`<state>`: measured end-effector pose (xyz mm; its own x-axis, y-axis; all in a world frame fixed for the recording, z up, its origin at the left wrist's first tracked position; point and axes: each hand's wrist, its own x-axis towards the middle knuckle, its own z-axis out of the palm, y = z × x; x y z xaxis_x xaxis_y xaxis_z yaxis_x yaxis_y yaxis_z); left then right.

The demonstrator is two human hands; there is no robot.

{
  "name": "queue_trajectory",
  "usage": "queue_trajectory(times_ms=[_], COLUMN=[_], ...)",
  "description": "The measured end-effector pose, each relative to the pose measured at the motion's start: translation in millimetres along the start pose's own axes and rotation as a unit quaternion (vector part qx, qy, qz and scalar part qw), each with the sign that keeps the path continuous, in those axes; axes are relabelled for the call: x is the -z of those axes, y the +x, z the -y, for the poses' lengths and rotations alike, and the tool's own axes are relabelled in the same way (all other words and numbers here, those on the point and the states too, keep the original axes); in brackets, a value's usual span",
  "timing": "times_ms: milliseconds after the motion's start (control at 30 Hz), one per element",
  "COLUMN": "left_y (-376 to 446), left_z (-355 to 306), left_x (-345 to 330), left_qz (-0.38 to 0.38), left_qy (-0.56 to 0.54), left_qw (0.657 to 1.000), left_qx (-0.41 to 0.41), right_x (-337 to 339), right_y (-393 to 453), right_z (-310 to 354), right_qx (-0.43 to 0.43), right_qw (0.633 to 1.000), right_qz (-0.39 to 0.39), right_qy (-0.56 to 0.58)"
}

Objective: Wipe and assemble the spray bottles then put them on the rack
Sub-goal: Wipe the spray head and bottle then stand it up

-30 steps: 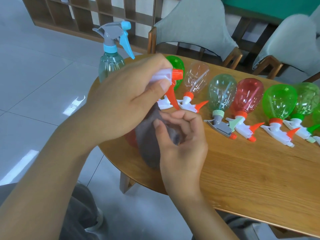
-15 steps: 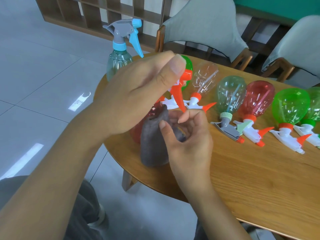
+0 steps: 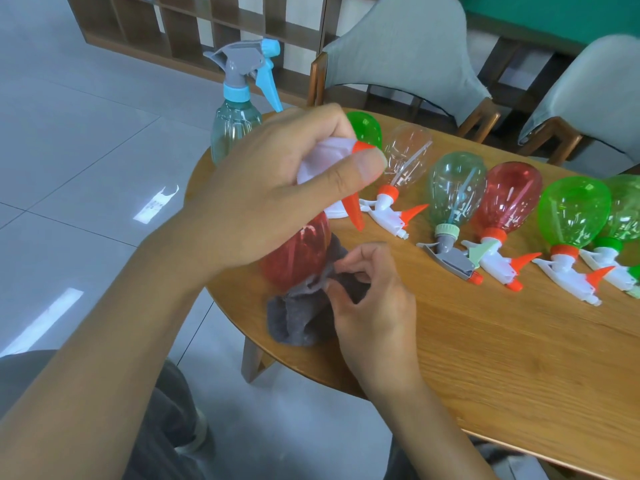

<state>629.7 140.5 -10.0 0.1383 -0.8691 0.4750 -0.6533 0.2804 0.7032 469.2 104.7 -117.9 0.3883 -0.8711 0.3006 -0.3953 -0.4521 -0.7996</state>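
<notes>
— Where does the job stand?

— Early, I'd judge. The left hand (image 3: 277, 188) grips the white trigger head (image 3: 323, 161) of a red spray bottle (image 3: 298, 254), fingers and thumb curled round it, the orange trigger (image 3: 353, 213) hanging below the thumb. The bottle is held upright over the near-left edge of the wooden table (image 3: 485, 341).

— And the right hand?

— The right hand (image 3: 374, 299) pinches a grey cloth (image 3: 301, 320), fingertips bunched on a fold. The cloth wraps the bottle's lower part and touches it, so wiping of this one looks under way, not finished.

— Is it assembled?

— The head sits on top of the red body, but the hand covers the neck; I cannot tell whether it is screwed tight.

— What about the others?

— A row lies on its side across the table: a green bottle (image 3: 365, 128) partly behind the left hand, a clear bottle (image 3: 408, 157), a pale teal bottle with a grey head (image 3: 453, 192), another red bottle (image 3: 509, 199), a green bottle with orange collar (image 3: 571, 213), and one more green one (image 3: 627, 216) at the frame's right edge. All seem to carry heads. Whether any has been wiped, the view doesn't show.

— The tall one?

— A blue-trigger bottle (image 3: 239, 109) stands upright at the table's far-left edge.

— And the rack?

— A wooden shelf unit (image 3: 207, 32) stands behind, well apart. No bottle is on it in view, so that step is left for all.
</notes>
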Motion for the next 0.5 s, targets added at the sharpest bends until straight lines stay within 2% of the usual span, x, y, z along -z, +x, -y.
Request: queue_trajectory(times_ms=[133,267,500], left_y=[0.6,0.6,1.4], left_z=[-0.8,0.4,0.8], left_x=[-4.3,-7.0,-3.1], left_qz=[0.003,0.007,0.016], left_qy=[-0.031,-0.051,-0.041], left_qw=[0.999,0.998,0.999], left_qx=[-0.022,-0.026,-0.014], right_x=[12.2,17.4,8.5], right_y=[7.6,17.5,24.2], right_z=[10.0,27.2,37.7], right_qx=[-0.007,0.036,0.102], right_qw=[0.996,0.987,0.988], right_qz=[-0.023,-0.056,-0.067], right_qy=[0.087,0.15,0.099])
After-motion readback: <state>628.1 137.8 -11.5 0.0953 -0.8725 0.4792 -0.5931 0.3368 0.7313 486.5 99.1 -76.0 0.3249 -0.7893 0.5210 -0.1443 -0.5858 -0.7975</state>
